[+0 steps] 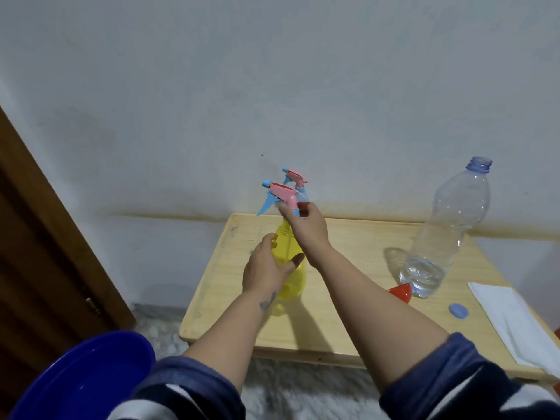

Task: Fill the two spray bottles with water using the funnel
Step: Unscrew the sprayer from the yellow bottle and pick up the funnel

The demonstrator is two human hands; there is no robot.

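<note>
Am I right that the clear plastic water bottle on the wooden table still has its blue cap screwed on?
Not quite. In the head view, the clear plastic water bottle stands on the wooden table with its neck open; the blue cap lies on the tabletop beside it.

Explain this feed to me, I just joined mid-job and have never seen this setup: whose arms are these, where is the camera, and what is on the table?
There is no machine. One wide-angle camera sits on a person's head, looking forward and down, so the bare arms are the wearer's own.

The left hand holds the body of a yellow translucent plastic spray bottle. The right hand grips the collar under its pink and blue trigger head. A second trigger head shows just behind.

On the light wooden table stand a tall clear plastic water bottle, uncapped and nearly empty, an orange funnel, a round blue bottle cap and a folded white cloth.
</note>
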